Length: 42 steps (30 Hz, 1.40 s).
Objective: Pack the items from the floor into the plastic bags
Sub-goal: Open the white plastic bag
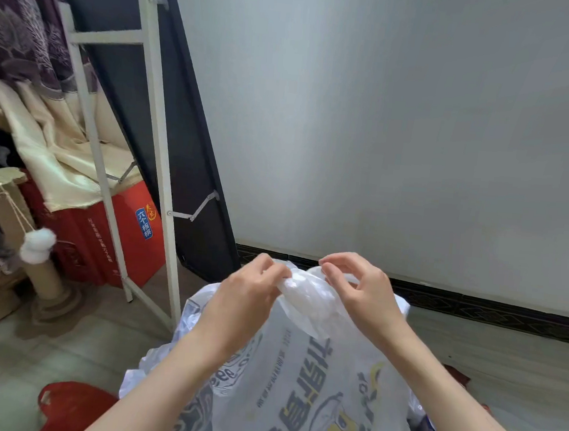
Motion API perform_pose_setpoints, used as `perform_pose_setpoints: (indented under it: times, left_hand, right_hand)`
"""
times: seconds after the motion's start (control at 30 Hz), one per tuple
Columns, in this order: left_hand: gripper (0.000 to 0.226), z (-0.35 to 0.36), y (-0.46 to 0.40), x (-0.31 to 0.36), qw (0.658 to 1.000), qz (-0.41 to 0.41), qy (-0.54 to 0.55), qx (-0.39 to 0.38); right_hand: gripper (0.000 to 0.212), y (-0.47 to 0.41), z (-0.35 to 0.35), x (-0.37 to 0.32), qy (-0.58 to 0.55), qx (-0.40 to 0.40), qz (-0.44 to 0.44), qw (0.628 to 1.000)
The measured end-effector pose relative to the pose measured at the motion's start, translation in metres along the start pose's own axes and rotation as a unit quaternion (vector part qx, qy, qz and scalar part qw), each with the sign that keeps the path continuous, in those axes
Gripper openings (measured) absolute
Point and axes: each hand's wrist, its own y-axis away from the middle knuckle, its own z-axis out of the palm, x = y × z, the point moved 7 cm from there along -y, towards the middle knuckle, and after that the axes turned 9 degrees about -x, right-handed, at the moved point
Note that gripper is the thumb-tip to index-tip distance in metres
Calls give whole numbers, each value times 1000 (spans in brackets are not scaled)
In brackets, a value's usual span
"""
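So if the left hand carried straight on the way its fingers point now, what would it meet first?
The left hand points rightward, so it would likely first meet the right hand, which pinches the same gathered top of the white printed plastic bag. Only bunched plastic lies between them, though depth is unclear.

Both bare forearms reach forward, converging at centre; left hand (249, 288) raised, fingers curled, pinching; right hand (359, 287) just beside it, fingers arched, thumb and fingertips pinching; hands nearly touching.
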Motion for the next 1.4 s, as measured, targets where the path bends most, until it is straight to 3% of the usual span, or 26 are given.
perform_pose_setpoints:
  times: [0.03,0.13,0.2,0.27,0.4,0.43,0.6,0.77,0.83,0.93,1.0,1.1,1.17,1.27,1.33,1.4]
  left_hand:
    - [9,-2,0,-7,1000,-25,0,5]
    - [3,-14,2,-25,994,-98,24,32]
    - [6,-19,4,-32,987,-143,64,33]
    - [7,-18,5,-37,981,-164,103,13]
    - [4,-17,8,-44,975,-161,150,-21]
    - [5,-16,8,-44,974,-153,164,-33]
    - [17,-19,9,-43,970,-116,205,-53]
    - [14,-22,11,-58,981,-161,107,-11]
    - [30,-26,8,-42,993,-106,40,19]
    - [53,-16,-3,-1,1000,9,-5,-5]
    - [43,-11,-8,20,997,51,-57,16]
    - [19,-20,-9,18,996,40,-21,79]
    - [22,-24,-6,2,995,4,4,99]
    - [26,-32,1,-24,991,-62,25,116]
    - [19,-36,5,-35,988,-89,40,124]
    - [12,-42,10,-49,982,-122,69,130]
  right_hand:
    - [8,2,-1,-5,35,2,-31,999]
    - [45,10,5,-18,199,-7,-110,974]
    - [55,12,16,-17,343,-1,-118,932]
    - [53,8,21,-12,406,11,-92,909]
    - [9,0,11,-11,396,75,-70,913]
    - [7,-1,6,-7,380,80,-47,920]
    - [17,-5,-19,29,184,51,92,977]
    - [21,-13,-11,38,-19,40,133,990]
    - [24,-14,-7,35,-82,37,130,987]
    - [24,-15,-1,21,-128,14,98,987]
    - [18,-15,6,12,-145,-11,83,986]
    - [11,-12,10,6,-178,-37,68,981]
    - [22,-8,11,8,-155,-73,69,983]
    - [41,-3,16,18,62,-133,80,986]
    - [27,-4,15,18,177,-115,58,976]
    - [13,-6,2,25,134,-68,98,984]
